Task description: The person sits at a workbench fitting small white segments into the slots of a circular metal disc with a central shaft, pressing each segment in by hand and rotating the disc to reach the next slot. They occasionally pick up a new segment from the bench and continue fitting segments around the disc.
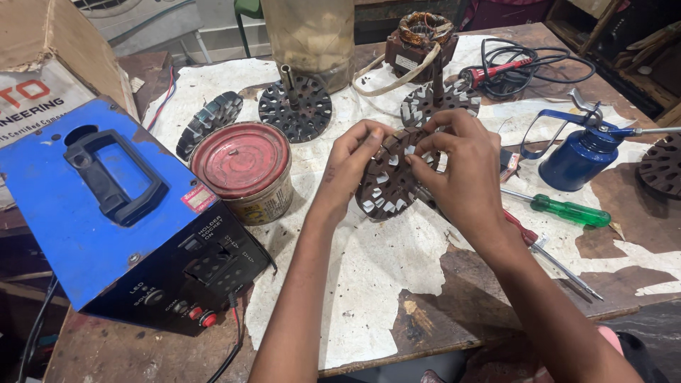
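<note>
I hold a round brown slotted metal disc (389, 183), a motor rotor with silvery teeth, tilted up over the middle of the worn workbench (454, 298). My left hand (352, 164) grips its upper left rim with the fingers curled over the top. My right hand (462, 164) closes on its right side, fingertips pressing on the face. A shaft end is hidden behind my right palm.
Similar discs lie behind: one on a shaft (295, 108), one at left (209, 120), one at back (440, 101). A red-lidded tin (243, 170), blue box machine (106, 213), blue oil can (578, 152), green screwdriver (564, 209), soldering iron (496, 71) and wound coil (424, 32) surround them.
</note>
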